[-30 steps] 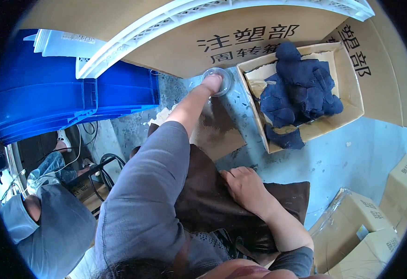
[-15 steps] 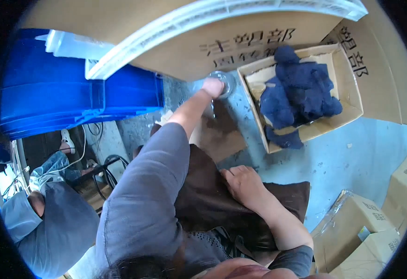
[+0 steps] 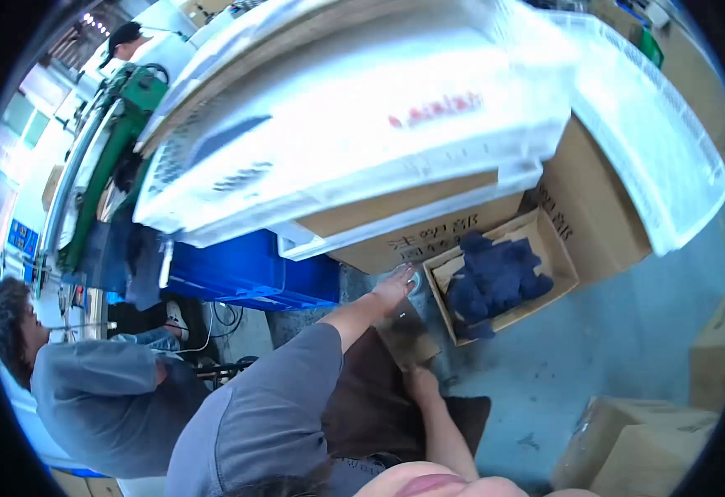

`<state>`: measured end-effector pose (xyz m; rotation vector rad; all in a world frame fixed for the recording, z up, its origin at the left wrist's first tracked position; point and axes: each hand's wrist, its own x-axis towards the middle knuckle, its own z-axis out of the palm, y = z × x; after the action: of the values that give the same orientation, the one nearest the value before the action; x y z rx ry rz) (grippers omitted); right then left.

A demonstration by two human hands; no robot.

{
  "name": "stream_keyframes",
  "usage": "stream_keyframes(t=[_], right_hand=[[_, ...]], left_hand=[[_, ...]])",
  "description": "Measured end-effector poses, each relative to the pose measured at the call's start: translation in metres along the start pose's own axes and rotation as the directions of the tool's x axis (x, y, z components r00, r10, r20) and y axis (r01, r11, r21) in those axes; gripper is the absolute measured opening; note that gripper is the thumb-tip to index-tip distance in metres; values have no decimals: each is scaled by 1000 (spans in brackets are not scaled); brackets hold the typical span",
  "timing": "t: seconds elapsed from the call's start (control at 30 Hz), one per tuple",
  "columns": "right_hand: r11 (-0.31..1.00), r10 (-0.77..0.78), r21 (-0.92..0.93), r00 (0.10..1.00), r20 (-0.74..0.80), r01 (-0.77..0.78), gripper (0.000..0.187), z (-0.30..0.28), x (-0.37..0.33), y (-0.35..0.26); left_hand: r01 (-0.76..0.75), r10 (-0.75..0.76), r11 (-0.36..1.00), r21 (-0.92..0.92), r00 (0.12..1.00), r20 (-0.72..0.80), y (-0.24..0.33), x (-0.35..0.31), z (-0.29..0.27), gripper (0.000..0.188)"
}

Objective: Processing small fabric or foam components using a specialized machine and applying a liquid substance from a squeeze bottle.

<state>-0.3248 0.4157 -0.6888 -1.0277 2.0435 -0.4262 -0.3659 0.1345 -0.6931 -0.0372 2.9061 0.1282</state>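
My left hand point(image 3: 395, 287) reaches forward to a clear round container point(image 3: 415, 280) on the floor, fingers stretched out at its rim; nothing shows in them. Below it lies a piece of brown cardboard point(image 3: 410, 338), darkened on its surface. My right hand point(image 3: 420, 383) is at the cardboard's near edge, above the dark brown cloth point(image 3: 371, 393) over my lap. Its fingers are small and partly hidden, so their grip is unclear. To the right of the container is an open cardboard box point(image 3: 568, 269) with a heap of dark blue pieces point(image 3: 495, 277) in it.
White plastic crates point(image 3: 362, 157) jut out overhead above large cardboard boxes point(image 3: 594, 199). Blue bins point(image 3: 246, 269) stand at the left. A seated person point(image 3: 114, 398) is close on my left, near cables point(image 3: 228, 316) and a green machine point(image 3: 101, 182). More cartons point(image 3: 628, 439) sit at the lower right.
The view has tilted up, bringing in the crates and the seated person. My left hand has drawn back slightly from inside the container; my right hand has come to the cardboard's edge.
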Motion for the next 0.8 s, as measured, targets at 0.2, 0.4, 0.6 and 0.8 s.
stream_keyframes(t=[0.2,0.4,0.6,0.8], right_hand=[[982,23,181,930,-367,47,19,-21,-79,-51],[959,170,278,894,-415,-53,21,-124,-195,-94],[895,331,409,877,-347,-176,19,-194,-261,-90],[925,191,354,975,-115,-140,19,-232,-198,-1]], left_hand=[[102,-97,983,-151,994,44,14,-31,-120,32],[251,-249,953,-169,968,36,22,-92,-178,54],[258,-277,953,-161,955,-107,14,-161,-213,35],[518,-590,766,-381,801,-98,11,-231,-265,9]])
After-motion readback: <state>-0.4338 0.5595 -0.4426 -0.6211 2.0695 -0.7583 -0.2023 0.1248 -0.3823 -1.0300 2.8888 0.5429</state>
